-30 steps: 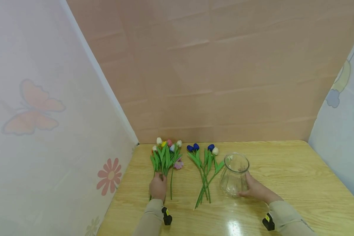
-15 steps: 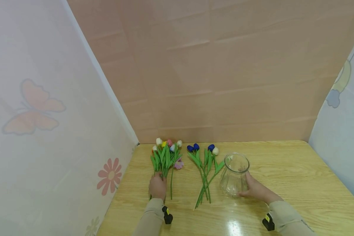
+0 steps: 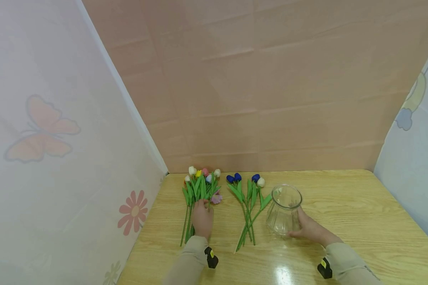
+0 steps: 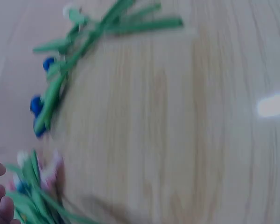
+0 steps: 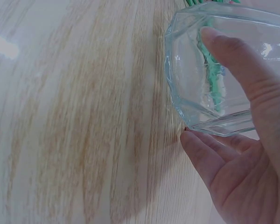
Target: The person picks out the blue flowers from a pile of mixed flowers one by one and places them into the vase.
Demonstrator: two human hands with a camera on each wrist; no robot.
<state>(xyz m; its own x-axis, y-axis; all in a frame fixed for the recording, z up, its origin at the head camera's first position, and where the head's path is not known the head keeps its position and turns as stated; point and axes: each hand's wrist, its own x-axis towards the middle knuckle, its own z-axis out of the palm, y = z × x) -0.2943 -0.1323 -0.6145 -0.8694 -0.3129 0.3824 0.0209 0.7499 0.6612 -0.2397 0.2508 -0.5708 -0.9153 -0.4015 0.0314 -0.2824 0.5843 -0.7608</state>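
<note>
My left hand (image 3: 202, 219) lies over the stems of a bunch of mixed-colour tulips (image 3: 201, 188) at the left of the table. In the left wrist view its fingers (image 4: 2, 205) are loosely bent at the edge, above the blurred flowers, and I see no stem between them. My right hand (image 3: 312, 229) grips a clear glass vase (image 3: 283, 215) near its base. In the right wrist view the thumb (image 5: 233, 53) presses on the glass and the fingers lie along the base edge. Green stems show through the glass.
Between the bunch and the vase lie crossed tulips (image 3: 247, 213) with blue and white heads. A pink-purple flower (image 3: 216, 197) pokes out beside the bunch. The wooden table (image 3: 349, 206) meets a brown back wall and patterned side walls.
My left hand has moved right and slightly forward across the bunch, uncovering the left stems. My right hand and the vase have stayed in place.
</note>
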